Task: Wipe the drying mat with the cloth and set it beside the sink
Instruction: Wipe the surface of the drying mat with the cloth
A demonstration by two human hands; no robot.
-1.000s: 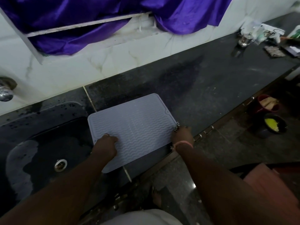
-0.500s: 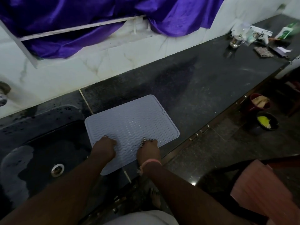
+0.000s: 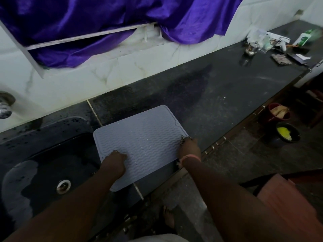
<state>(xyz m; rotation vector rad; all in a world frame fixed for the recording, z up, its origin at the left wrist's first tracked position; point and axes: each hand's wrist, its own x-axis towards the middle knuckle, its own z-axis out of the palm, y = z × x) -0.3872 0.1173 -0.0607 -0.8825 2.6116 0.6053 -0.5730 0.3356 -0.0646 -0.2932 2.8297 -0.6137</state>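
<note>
Right hand [image 3: 189, 149] back at mat [image 3: 141, 137] edge

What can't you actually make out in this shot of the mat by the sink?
Head view only:
- Right hand at the drying mat edge: whether its fingers hold anything is hidden by the hand's back.
- Left hand on the mat: fingertips curled under, unseen.
- Tap: cut off by the left edge.
- Far clutter on the countertop: too small and dim to name.
- No cloth is identifiable.
</note>
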